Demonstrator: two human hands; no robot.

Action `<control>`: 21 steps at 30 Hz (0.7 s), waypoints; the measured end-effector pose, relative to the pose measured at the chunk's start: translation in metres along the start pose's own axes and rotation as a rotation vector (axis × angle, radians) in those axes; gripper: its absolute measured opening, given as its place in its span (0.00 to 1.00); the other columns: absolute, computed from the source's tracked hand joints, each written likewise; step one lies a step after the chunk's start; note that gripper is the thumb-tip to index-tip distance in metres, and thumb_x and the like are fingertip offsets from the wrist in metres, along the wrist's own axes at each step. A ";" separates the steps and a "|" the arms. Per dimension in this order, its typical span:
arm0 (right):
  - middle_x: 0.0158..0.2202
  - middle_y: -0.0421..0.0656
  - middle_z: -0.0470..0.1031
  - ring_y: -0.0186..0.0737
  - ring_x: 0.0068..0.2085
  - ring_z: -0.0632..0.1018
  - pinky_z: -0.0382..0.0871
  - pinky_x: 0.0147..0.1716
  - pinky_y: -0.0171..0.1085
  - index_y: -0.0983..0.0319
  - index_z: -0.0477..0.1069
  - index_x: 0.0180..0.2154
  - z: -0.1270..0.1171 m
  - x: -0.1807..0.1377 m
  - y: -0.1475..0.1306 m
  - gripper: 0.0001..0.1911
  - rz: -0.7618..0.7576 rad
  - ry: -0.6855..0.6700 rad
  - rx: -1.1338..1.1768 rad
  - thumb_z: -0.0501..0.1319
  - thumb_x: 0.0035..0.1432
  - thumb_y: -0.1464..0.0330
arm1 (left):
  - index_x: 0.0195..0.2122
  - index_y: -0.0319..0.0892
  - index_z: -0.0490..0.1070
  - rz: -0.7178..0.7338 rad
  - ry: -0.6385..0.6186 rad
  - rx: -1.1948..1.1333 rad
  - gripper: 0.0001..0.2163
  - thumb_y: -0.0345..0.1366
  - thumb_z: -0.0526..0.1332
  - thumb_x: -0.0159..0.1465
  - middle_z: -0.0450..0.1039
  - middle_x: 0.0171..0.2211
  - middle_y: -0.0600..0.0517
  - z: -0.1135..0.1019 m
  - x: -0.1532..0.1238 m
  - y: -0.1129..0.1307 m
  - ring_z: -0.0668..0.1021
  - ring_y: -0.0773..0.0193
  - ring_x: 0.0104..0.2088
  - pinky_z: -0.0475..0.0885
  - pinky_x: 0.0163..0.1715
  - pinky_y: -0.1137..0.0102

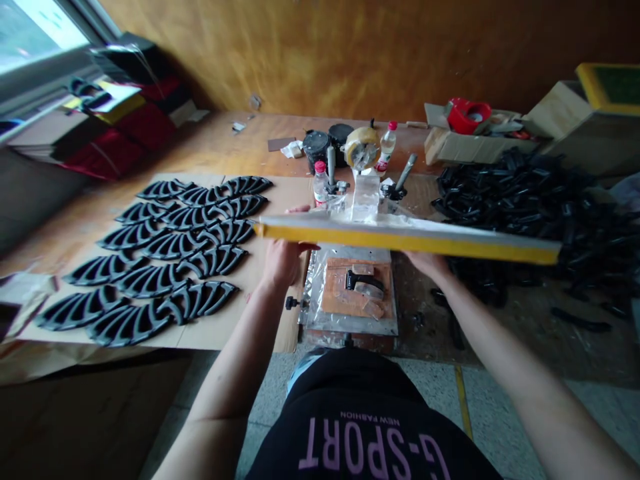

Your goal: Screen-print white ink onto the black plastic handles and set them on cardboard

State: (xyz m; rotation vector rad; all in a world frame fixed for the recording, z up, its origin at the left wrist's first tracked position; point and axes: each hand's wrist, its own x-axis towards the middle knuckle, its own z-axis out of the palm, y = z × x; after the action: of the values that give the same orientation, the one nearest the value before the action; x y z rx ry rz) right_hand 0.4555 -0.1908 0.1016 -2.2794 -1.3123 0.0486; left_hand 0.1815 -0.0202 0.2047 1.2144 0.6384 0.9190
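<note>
A yellow-edged screen frame (407, 240) is lifted level above a small printing jig (350, 297). My left hand (283, 257) grips the frame's left end, fingers curled up around it. My right hand (425, 262) is under the frame's right half, mostly hidden by it. On the jig's orange-brown bed lies one black curved piece (365, 281), over a foil-covered base.
Rows of black fan-shaped pieces (165, 260) lie on cardboard at the left. A big heap of black parts (535, 200) fills the right. Bottles (320, 183), a tape roll (361, 147), black pots and clamps stand behind the frame. Boxes (575, 127) sit at the back right.
</note>
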 end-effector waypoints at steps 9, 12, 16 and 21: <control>0.36 0.51 0.77 0.44 0.38 0.77 0.67 0.36 0.37 0.64 0.68 0.42 0.062 -0.071 -0.089 0.09 -0.022 -0.345 -0.134 0.56 0.66 0.65 | 0.47 0.39 0.69 -0.608 -0.119 0.052 0.27 0.58 0.58 0.60 0.78 0.39 0.41 0.023 -0.063 -0.077 0.80 0.57 0.33 0.74 0.26 0.67; 0.38 0.49 0.76 0.41 0.41 0.76 0.67 0.40 0.36 0.62 0.67 0.40 0.057 -0.079 -0.114 0.08 -0.186 -0.283 0.014 0.54 0.67 0.65 | 0.46 0.39 0.70 -0.790 -0.203 0.021 0.27 0.59 0.58 0.60 0.78 0.43 0.39 0.019 -0.099 -0.107 0.81 0.54 0.38 0.76 0.30 0.65; 0.41 0.45 0.77 0.38 0.42 0.77 0.67 0.41 0.34 0.60 0.70 0.39 0.040 -0.068 -0.074 0.10 -0.191 -0.302 0.043 0.51 0.69 0.66 | 0.41 0.39 0.67 -0.668 -0.022 0.266 0.24 0.59 0.54 0.61 0.77 0.29 0.47 -0.032 -0.082 -0.115 0.77 0.63 0.23 0.71 0.22 0.70; 0.43 0.59 0.77 0.52 0.44 0.78 0.68 0.38 0.42 0.67 0.65 0.54 0.012 -0.048 0.059 0.18 0.483 -0.388 -0.424 0.57 0.63 0.68 | 0.35 0.41 0.67 -0.481 0.115 0.836 0.19 0.53 0.50 0.64 0.65 0.13 0.55 -0.125 -0.029 -0.113 0.68 0.63 0.13 0.63 0.16 0.71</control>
State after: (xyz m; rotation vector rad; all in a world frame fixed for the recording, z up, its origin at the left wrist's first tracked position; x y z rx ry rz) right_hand 0.4740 -0.2492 0.0546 -3.0279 -0.9730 0.4336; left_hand 0.0910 0.0084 0.0622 1.6290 1.4221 0.2968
